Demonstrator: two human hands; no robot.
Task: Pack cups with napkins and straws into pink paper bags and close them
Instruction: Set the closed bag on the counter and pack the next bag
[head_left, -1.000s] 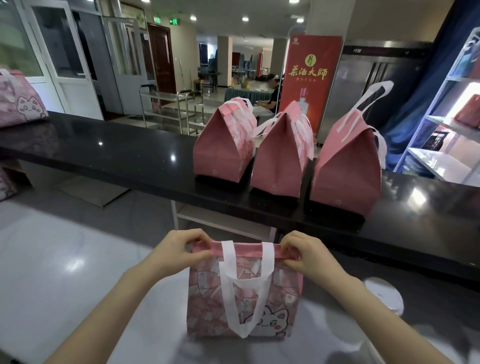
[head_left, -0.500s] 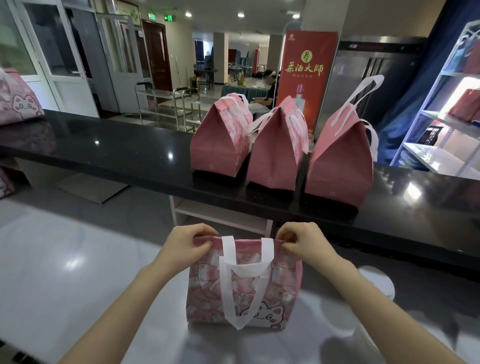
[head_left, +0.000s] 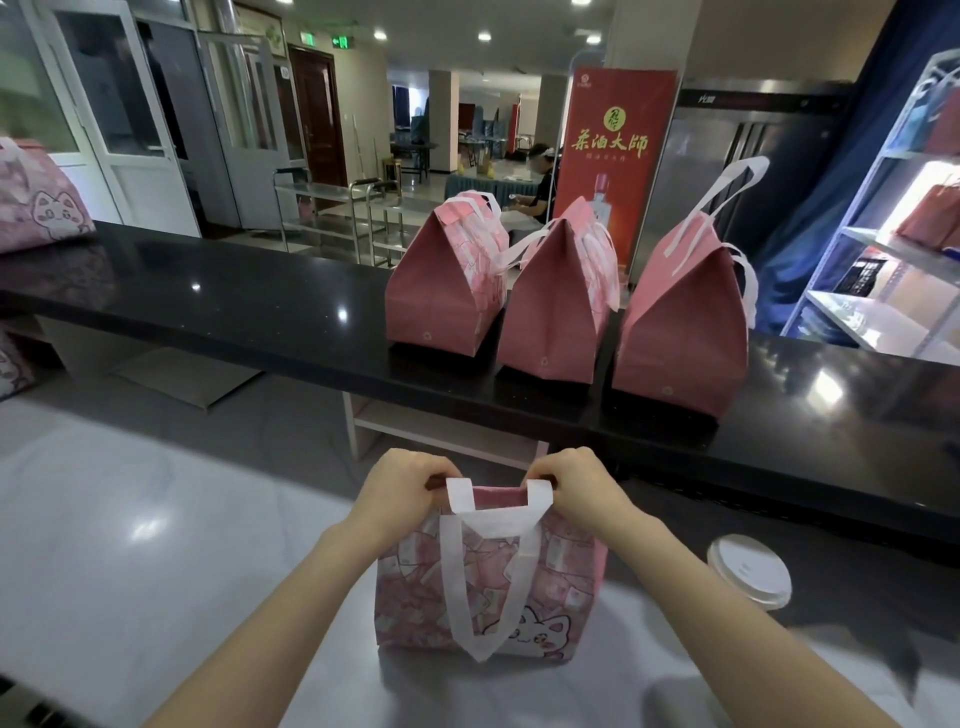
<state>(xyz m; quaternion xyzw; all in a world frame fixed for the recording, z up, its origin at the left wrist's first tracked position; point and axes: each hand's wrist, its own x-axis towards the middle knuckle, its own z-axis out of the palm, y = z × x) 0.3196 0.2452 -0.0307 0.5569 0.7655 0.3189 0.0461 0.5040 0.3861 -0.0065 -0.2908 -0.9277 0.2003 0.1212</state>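
Observation:
A pink bag (head_left: 561, 582) with a cat print and white handles stands on the pale worktop in front of me. My left hand (head_left: 400, 491) pinches the left end of its folded top edge. My right hand (head_left: 579, 486) pinches the right end. A white loop handle hangs down the bag's front. What is inside the bag is hidden. A cup with a white lid (head_left: 748, 569) stands to the right of the bag. Three closed pink bags (head_left: 556, 306) stand in a row on the black counter beyond.
The black counter (head_left: 234, 306) runs across the view above the pale worktop (head_left: 130, 545). Another cat-print bag (head_left: 36, 208) sits at the counter's far left. White shelving (head_left: 893, 249) stands at the right. A person sits far back in the room.
Both hands have drawn closer together along the bag's top, and the top edge now sits folded down under my fingers. The cup's lid shows more fully at the right.

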